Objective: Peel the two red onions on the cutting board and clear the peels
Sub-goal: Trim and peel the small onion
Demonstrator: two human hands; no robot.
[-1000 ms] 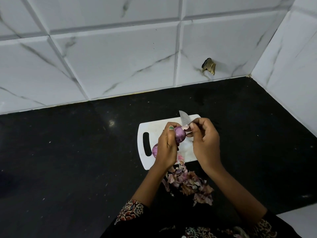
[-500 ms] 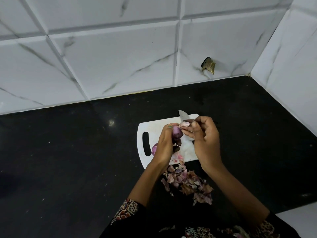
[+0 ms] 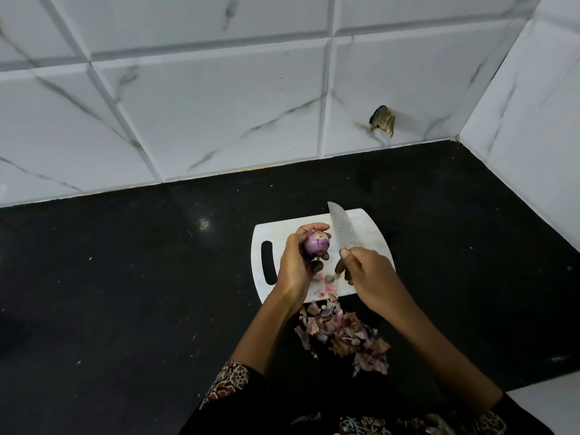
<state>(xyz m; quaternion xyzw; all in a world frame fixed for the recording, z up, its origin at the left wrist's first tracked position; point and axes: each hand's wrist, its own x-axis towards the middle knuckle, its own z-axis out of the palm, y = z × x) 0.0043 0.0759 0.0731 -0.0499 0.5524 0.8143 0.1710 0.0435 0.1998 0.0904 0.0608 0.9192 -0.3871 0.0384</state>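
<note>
— Left hand point(image 3: 296, 265) first: what is it doing?

— Its fingers are curled round a red onion point(image 3: 317, 244), lifted above the white cutting board point(image 3: 361, 227). The onion shows at the far end of that hand, smooth and pale purple with a lighter cap at its top, so it looks mostly bare of skin.

— And the right hand point(image 3: 365, 273)?

— It grips the handle of a knife point(image 3: 339, 226), the blade pointing to the far side, over the board. The blade stands just right of the onion, apart from it, not cutting.

— How far along would you judge the peeling?

— Well on. A big heap of peels point(image 3: 343, 335) lies on the black table point(image 3: 125, 277) at the near edge of the board, between the two forearms, and a few small scraps point(image 3: 328, 285) sit on the board's near part. The held onion may need only a last trim.

— The second onion?

— Only a sliver of purple shows at the left hand's near-left edge, beside the board's handle slot point(image 3: 267, 262). That may be the other onion; I cannot tell if it is peeled.

— What is left, then?

— Finishing this onion, checking the hidden one, and clearing the peels, which has not begun: heap and scraps all lie where they fell.
</note>
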